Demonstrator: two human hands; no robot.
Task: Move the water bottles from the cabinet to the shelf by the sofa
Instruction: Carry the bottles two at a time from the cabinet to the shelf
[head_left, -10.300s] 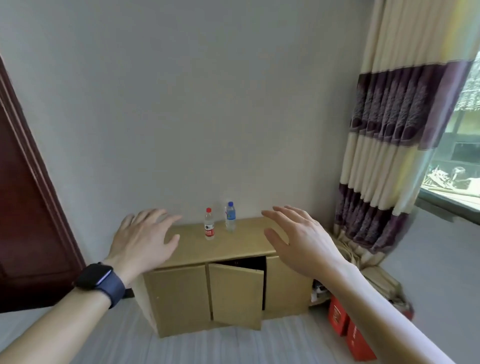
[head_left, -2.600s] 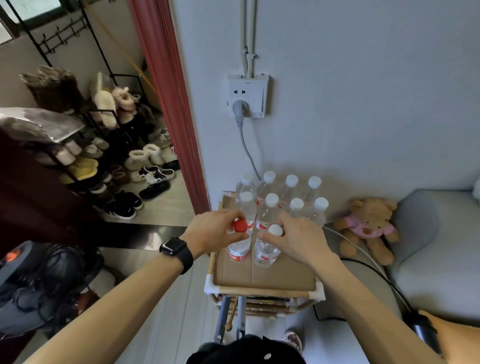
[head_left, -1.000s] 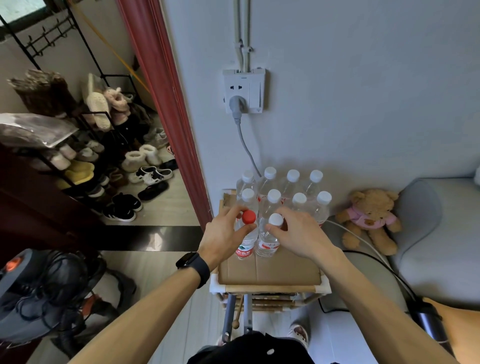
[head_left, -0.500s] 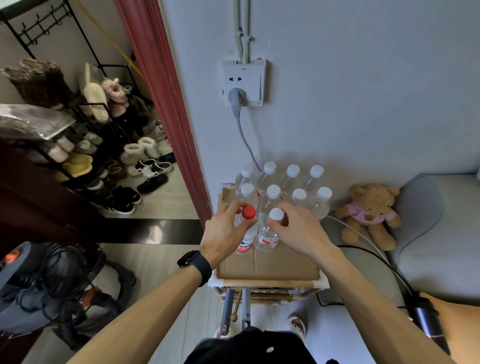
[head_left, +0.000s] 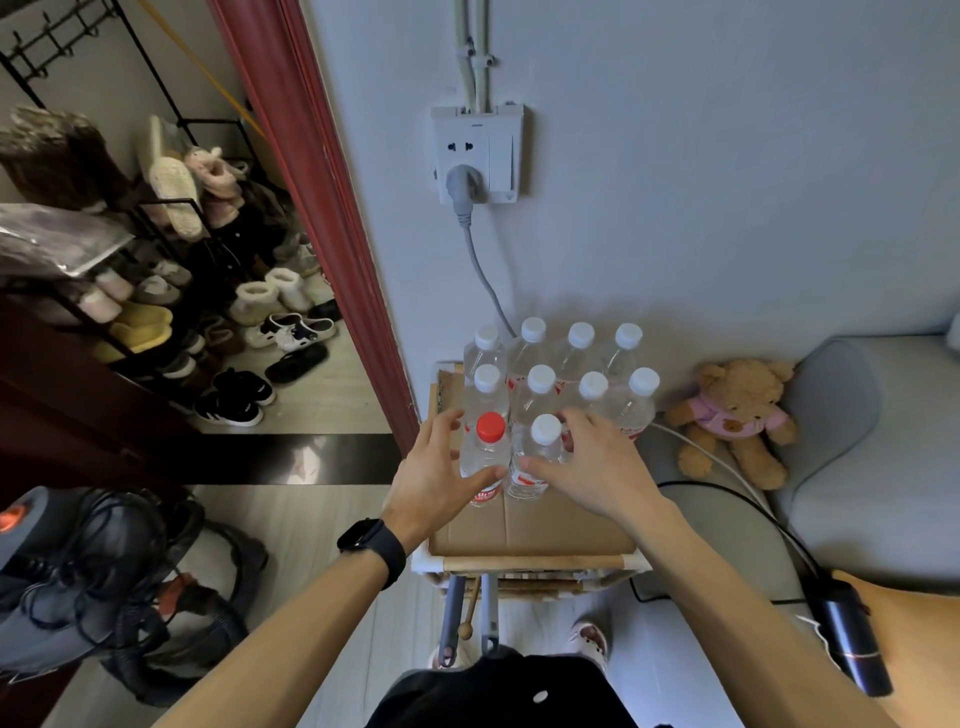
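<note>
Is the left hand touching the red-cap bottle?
Cannot tell. Head view: thumb of the left hand overlaps the red-cap bottle, fingers spread beside it; no plain contact or gap.

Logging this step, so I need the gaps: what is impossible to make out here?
Head view, left hand and right hand: grip or mere touch on the red-capped bottle and front white-capped bottle is unclear; the thumbs cover the contact.
Head view, bottle labels: print too small.
Head view, shelf lower tiers: hidden under its cardboard top.
</note>
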